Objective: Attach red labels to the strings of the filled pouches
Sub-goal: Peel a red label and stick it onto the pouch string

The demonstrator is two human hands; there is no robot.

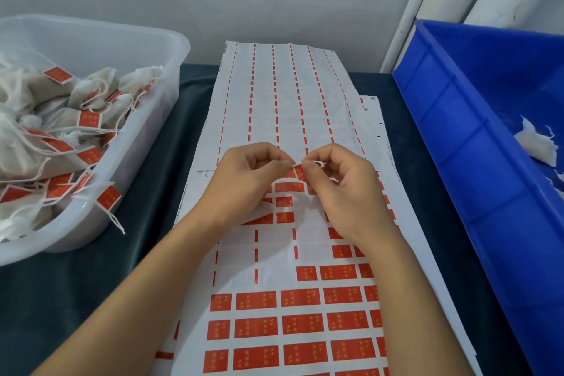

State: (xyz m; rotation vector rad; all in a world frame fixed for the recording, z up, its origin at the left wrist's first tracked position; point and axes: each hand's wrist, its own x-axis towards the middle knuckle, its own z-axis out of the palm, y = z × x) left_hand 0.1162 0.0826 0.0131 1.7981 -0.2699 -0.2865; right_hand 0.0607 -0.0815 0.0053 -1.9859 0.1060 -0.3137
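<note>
Mid-frame, left hand [247, 174] & right hand [338, 180] both pinch one red label [299, 172] on a pouch string [317, 164]; label sits btwn fingertips, long axis tilted near-upright.

Surface: a table [171, 137] under dark teal cloth, beneath your fingers.
Under your fingers: white label sheets [305, 299], overlapping, running away from you.
Left of your fingers: clear plastic tub [171, 70] on the cloth.
Right of your fingers: blue crate [457, 137], standing at the table's right edge.
</note>
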